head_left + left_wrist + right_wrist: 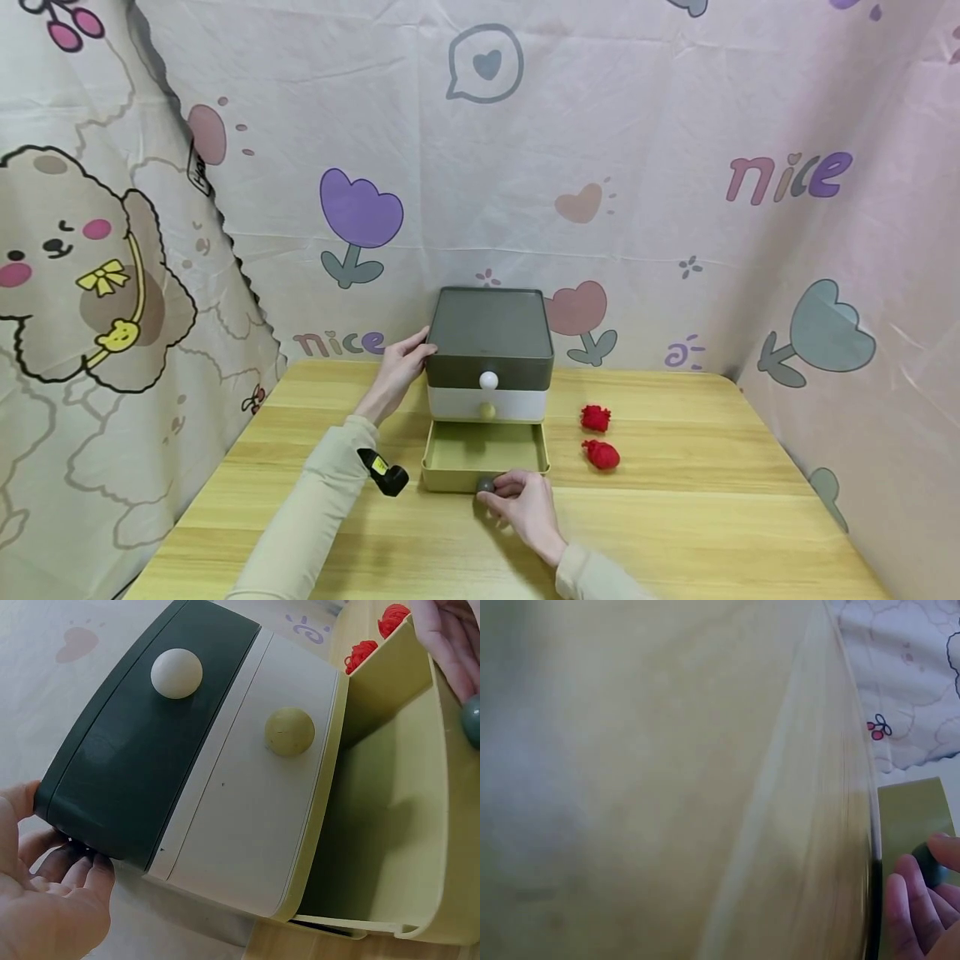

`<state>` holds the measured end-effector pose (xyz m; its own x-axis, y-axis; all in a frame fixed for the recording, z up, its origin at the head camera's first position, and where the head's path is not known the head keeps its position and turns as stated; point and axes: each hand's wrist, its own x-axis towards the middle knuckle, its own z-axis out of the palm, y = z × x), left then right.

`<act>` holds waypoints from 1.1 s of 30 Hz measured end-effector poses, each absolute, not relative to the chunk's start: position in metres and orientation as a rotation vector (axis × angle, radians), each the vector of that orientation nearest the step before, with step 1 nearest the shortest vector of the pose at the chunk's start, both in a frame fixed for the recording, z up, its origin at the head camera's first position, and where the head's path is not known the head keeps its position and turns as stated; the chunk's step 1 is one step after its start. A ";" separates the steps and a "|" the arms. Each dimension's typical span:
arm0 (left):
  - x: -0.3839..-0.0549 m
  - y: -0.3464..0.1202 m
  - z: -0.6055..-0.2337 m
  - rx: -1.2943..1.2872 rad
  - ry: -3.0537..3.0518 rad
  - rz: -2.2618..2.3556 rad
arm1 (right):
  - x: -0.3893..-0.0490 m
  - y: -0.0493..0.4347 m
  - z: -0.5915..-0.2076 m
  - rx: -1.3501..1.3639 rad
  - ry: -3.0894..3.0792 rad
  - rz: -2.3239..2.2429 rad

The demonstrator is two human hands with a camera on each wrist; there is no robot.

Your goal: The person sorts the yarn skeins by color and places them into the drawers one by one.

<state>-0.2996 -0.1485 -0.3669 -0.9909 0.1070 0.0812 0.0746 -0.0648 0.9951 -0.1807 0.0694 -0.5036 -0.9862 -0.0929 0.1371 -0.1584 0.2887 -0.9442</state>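
A small three-tier drawer box [491, 325] has a dark grey-green top tier, a white middle tier and a yellow-green bottom drawer [450, 481]. That bottom drawer is pulled out, and its inside shows bare. My left hand [402, 367] holds the box's upper left edge, thumb at the top and bent fingers along the side [64, 889]. With thumb and fingers, my right hand [528, 504] pinches the dark round knob [486, 484] on the bottom drawer's front. The white knob [177, 673] and the yellow-green knob [289, 732] sit on the two closed drawers above.
Two red knotted yarn-like pieces [596, 418] [602, 455] lie on the wooden table [690, 500] to the right of the box. A patterned cloth [645, 125] hangs behind the table and at both sides.
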 end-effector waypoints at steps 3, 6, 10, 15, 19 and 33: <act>-0.299 -0.148 -0.367 0.202 2.129 2.266 | -0.179 0.070 -0.506 0.248 -2.470 1.844; -0.299 -0.149 -0.367 0.204 2.132 2.264 | -0.177 0.070 -0.506 0.257 -2.463 1.864; -0.299 -0.149 -0.367 0.201 2.141 2.263 | -0.175 0.070 -0.507 0.288 -2.478 1.840; -0.300 -0.149 -0.368 0.205 2.138 2.261 | -0.174 0.070 -0.508 0.283 -2.503 1.795; -0.301 -0.149 -0.368 0.211 2.136 2.260 | -0.174 0.070 -0.508 0.272 -2.514 1.768; -0.300 -0.150 -0.367 0.216 2.107 2.272 | -0.171 0.072 -0.507 0.314 -2.558 1.645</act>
<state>-0.2996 -0.1498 -0.3673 -0.9897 0.1202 0.0779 0.0687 -0.0795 0.9945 -0.1706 0.0724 -0.5068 -0.9754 -0.1265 0.1804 -0.2166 0.4012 -0.8900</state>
